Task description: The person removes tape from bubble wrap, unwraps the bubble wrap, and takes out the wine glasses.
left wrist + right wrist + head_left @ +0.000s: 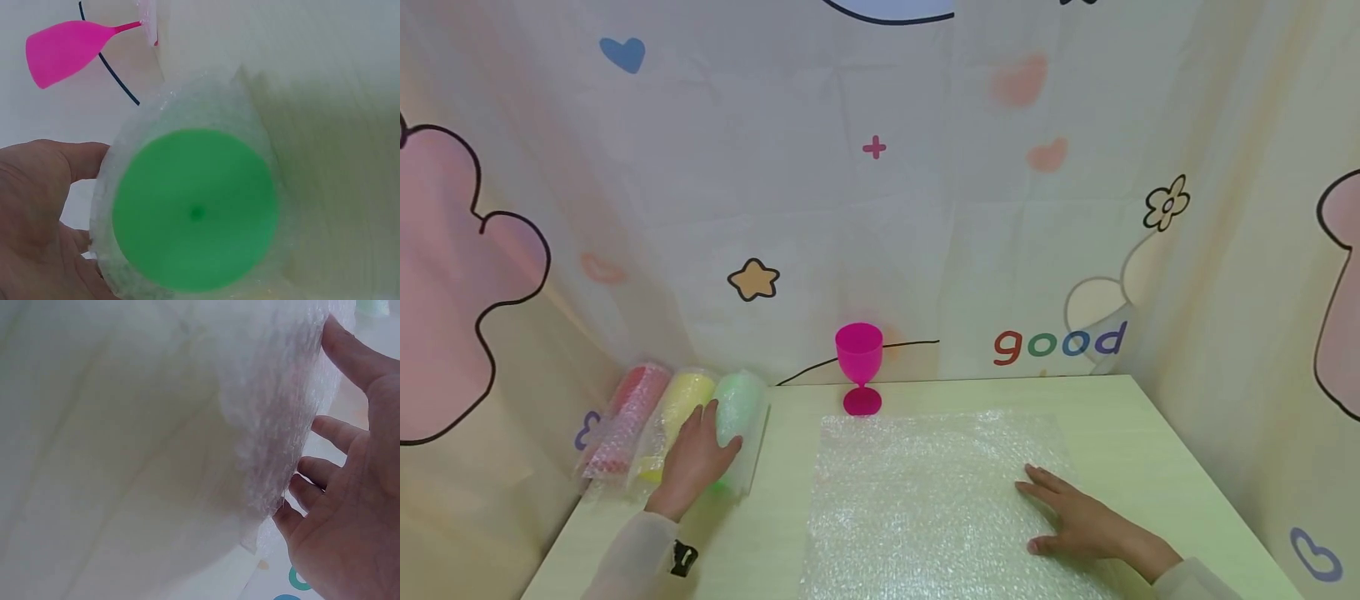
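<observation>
My left hand lies over a green goblet rolled in bubble wrap, holding it from above with thumb and fingers on either side. The goblet's round green foot faces the camera in the left wrist view. My right hand rests with spread, fairly straight fingers on the right side of a flat bubble wrap sheet. Its fingertips touch the sheet in the right wrist view. An unwrapped pink goblet stands upright just behind the sheet's far edge.
Left of the green one lie a yellow wrapped roll and a red wrapped roll, side by side. The pale table ends at a printed curtain behind, with more curtain on both sides.
</observation>
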Available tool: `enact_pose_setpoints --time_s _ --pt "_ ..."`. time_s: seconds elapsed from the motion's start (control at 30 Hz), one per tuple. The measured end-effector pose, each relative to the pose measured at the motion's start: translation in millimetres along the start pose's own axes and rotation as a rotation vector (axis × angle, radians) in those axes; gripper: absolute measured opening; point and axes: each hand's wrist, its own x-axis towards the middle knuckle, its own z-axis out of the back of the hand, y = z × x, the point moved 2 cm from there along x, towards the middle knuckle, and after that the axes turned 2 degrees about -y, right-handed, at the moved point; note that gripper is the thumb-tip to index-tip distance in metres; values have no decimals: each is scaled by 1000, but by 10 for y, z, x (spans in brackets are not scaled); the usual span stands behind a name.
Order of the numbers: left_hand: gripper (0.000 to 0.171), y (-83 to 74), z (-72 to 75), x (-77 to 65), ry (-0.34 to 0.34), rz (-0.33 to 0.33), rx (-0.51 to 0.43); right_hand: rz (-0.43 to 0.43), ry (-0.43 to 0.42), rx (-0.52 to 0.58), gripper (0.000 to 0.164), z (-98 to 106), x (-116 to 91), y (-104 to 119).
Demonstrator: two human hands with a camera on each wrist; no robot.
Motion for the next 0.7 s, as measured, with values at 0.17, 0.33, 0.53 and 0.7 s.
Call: enact_pose_setpoints --time_s 0.17,0.33,0.53,0.7 --pt "84 60 -29 22 56 19 -18 5 -10 -9 92 -2 -2 -2" --pt "87 75 -56 59 81 27 -30 12 -19 -14 91 2 -1 -6" --pt "89 33 -106 99 74 35 -13 15 -21 -10 91 3 -8 -3" --pt "90 -17 -158 126 116 40 -61 10 -18 5 90 -4 -18 0"
